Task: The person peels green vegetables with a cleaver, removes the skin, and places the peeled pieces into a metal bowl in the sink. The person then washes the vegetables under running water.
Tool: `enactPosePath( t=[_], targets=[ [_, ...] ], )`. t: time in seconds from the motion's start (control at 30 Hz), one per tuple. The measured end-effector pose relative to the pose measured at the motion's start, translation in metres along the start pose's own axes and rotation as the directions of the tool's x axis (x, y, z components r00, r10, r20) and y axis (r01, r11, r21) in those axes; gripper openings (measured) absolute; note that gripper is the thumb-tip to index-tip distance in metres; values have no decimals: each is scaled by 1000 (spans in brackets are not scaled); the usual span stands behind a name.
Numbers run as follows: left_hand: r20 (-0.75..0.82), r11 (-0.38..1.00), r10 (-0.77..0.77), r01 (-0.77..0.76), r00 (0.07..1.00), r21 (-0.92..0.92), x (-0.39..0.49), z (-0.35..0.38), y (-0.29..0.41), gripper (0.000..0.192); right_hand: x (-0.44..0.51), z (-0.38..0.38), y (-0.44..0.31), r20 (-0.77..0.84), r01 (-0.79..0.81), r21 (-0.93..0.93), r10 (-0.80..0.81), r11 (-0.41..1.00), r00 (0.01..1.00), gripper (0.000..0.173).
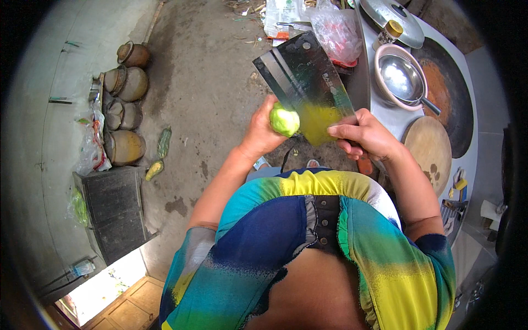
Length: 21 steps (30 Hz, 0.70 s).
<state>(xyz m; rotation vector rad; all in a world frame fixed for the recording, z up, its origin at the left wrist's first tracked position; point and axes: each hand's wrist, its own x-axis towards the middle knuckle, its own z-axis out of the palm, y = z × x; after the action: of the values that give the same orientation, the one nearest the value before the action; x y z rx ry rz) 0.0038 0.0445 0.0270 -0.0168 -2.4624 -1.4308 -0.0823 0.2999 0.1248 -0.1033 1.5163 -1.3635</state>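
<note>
My left hand [262, 128] holds a pale green, knobbly vegetable [284, 120], perhaps a chayote, with its rounded end towards me. A large Chinese cleaver [309, 78] is in my right hand [363, 134], whose fingers rest against the lower part of the blade; its orange-brown handle [364, 164] shows below them. The broad dark blade is raised at a slant just right of the vegetable, and its lower part mirrors yellow-green. Whether blade and vegetable touch, I cannot tell.
On the counter at right are a steel pan [401, 77] in a pink basket [380, 88], a jar [387, 34], a metal lid [394, 18], a large wok [453, 103] and a round wooden board [429, 150]. Clay jars [128, 147], a dark cabinet [113, 206] and gourds [164, 142] are at left.
</note>
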Motion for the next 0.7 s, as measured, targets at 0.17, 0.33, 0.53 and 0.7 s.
enactPosePath(
  t=[0.17,0.33,0.53,0.7],
  targets=[
    [-123,996,-45,54,991,69,1,16,-10,59,11,10,21,-139,159,-219,-193,963,971,37],
    [-315,984,-62,111,947,142,2,28,-28,58,23,21,24,-297,201,-418,-342,886,892,31],
    [-344,982,-161,184,925,35,2,22,-35,60,26,31,43,-199,394,-677,-670,621,715,22],
    [-351,989,-135,106,927,-101,-1,36,-81,59,14,46,42,-35,446,-790,-758,420,652,45]
  ],
)
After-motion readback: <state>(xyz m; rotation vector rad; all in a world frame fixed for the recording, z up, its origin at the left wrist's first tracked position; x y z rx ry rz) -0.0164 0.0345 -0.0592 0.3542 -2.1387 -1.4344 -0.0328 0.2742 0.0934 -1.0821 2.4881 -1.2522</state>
